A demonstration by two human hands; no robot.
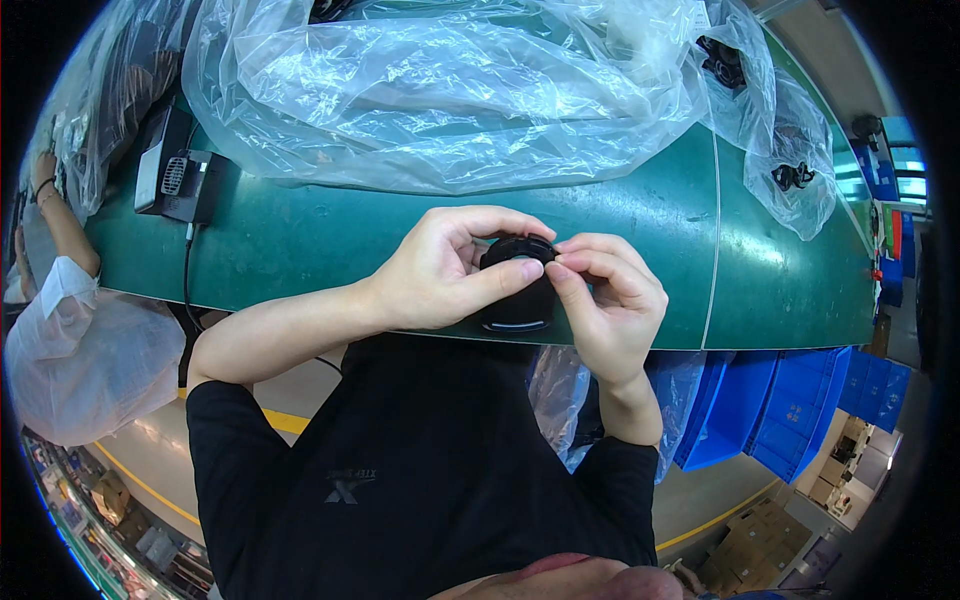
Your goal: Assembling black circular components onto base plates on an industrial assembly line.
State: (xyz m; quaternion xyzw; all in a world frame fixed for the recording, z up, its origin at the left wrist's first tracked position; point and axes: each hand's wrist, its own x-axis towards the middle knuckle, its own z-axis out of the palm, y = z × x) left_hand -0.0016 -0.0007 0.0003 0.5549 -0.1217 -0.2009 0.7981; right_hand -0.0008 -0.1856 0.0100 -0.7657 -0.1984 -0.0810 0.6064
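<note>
A small black device point(518, 300) with a rounded top and a pale stripe along its lower edge is held over the near edge of the green table point(330, 240). My left hand point(445, 268) wraps its left side, thumb pressed across the front. My right hand point(605, 300) grips the right side, fingertips pinching at the top of the device next to my left thumb. Most of the device is hidden behind my fingers.
A big crumpled clear plastic bag point(450, 90) covers the far part of the table, with another bag point(795, 165) holding dark parts at right. A black box with a cable point(175, 175) sits at left. Blue bins point(790, 410) stand below right. Another person's arm point(55, 215) is at far left.
</note>
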